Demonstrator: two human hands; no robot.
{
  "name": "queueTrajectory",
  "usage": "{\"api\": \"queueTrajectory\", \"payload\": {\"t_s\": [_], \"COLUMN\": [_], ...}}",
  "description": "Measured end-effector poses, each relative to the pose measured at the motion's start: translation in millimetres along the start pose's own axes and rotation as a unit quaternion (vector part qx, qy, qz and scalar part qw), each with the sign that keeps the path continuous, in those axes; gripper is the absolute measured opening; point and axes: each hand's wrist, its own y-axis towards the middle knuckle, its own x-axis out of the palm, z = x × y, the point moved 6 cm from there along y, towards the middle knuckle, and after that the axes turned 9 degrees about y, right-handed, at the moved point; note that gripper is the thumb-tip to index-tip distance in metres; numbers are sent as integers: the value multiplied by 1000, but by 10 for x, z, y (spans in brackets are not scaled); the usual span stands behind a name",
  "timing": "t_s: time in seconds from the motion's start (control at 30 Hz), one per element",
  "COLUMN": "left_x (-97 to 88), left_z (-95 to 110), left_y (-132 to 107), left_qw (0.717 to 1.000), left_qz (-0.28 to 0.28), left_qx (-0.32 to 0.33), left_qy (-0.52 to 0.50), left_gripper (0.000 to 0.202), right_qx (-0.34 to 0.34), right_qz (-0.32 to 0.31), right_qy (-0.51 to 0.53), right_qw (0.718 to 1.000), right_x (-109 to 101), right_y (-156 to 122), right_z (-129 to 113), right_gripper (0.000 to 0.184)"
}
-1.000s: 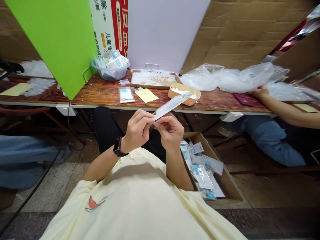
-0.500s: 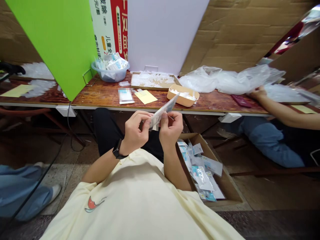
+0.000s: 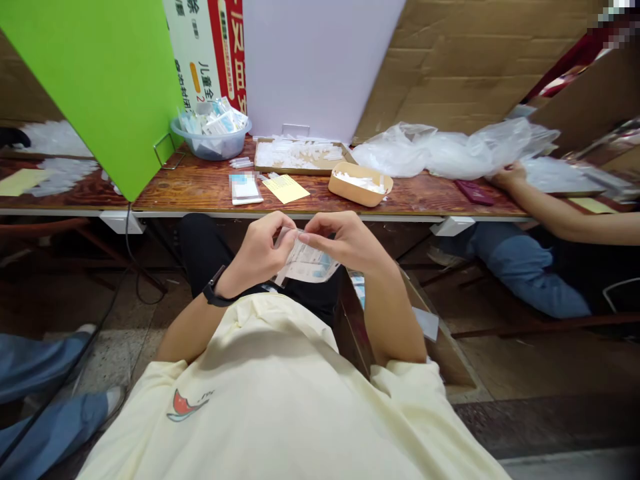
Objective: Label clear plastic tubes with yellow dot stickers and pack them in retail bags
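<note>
A clear plastic packet (image 3: pixel 306 263) with a white and blue printed insert is pinched between both my hands, above my lap. Its upper left corner sits in the fingers of my left hand (image 3: pixel 260 250), which has a black watch (image 3: pixel 215 292) on its wrist. My right hand (image 3: pixel 345 240) holds the packet's upper right edge. Part of the packet is hidden by my fingers. Below my right forearm, a cardboard box (image 3: pixel 357 327) holds packets, and my arm hides most of them.
On the wooden table (image 3: pixel 200 185) stand a plastic bowl of packets (image 3: pixel 210 137), a tray of small white pieces (image 3: pixel 300 155), and a kraft dish (image 3: pixel 360 185). A co-worker's hand (image 3: pixel 510 177) rests by a plastic bag (image 3: pixel 440 152) at right.
The packet has turned from a narrow, edge-on strip to a broader face toward me. My hands have drawn closer together, and my right forearm now covers most of the box.
</note>
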Motion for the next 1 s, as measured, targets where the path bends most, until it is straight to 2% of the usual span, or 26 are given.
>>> {"api": "queueTrajectory", "payload": {"t_s": [0.1, 0.2, 0.3, 0.33, 0.4, 0.5, 0.57, 0.6, 0.63, 0.7, 0.73, 0.8, 0.9, 1.0], "left_x": [58, 173, 250, 260, 275, 289, 301, 310, 317, 330, 340, 372, 420, 387], "left_z": [-46, -159, -251, -261, -255, -281, -373, -431, -489, -589, -624, -659, -663, -728], "left_y": [-29, -92, -149, -158, -164, -160, -174, -188, -203, -228, -238, -254, -263, -241], "left_qw": [999, 989, 982, 981, 981, 979, 969, 958, 946, 918, 905, 883, 865, 867], "left_qz": [-25, -81, -132, -143, -160, -149, -119, -100, -81, -46, -36, -31, -32, 13], "left_qx": [3, 5, 3, 4, 2, -50, -122, -158, -187, -231, -248, -277, -301, -310], "left_qy": [-45, -120, -137, -129, -114, -130, -181, -216, -253, -319, -344, -379, -400, -389], "left_gripper": [10, 33, 67, 72, 65, 41, 37, 38, 40, 42, 43, 43, 43, 45], "right_qx": [56, 102, 130, 136, 136, 64, -39, -93, -139, -195, -205, -210, -236, -294], "right_qz": [0, 50, 82, 86, 89, 132, 181, 180, 154, 46, 2, -27, 19, 56], "right_qy": [146, 236, 270, 273, 256, 132, -9, -76, -132, -206, -230, -265, -293, -278], "right_qw": [988, 965, 950, 948, 953, 980, 983, 976, 969, 958, 951, 941, 927, 913], "right_x": [-34, -89, -115, -117, -125, -204, -250, -220, -146, 84, 190, 326, 389, 417], "right_y": [56, 71, 81, 87, 103, 90, 7, -53, -115, -238, -298, -387, -458, -540], "right_z": [118, 280, 431, 471, 518, 439, 254, 152, 70, 14, 32, 114, 208, 186], "right_gripper": [31, 27, 25, 25, 25, 27, 24, 27, 34, 49, 49, 38, 31, 29]}}
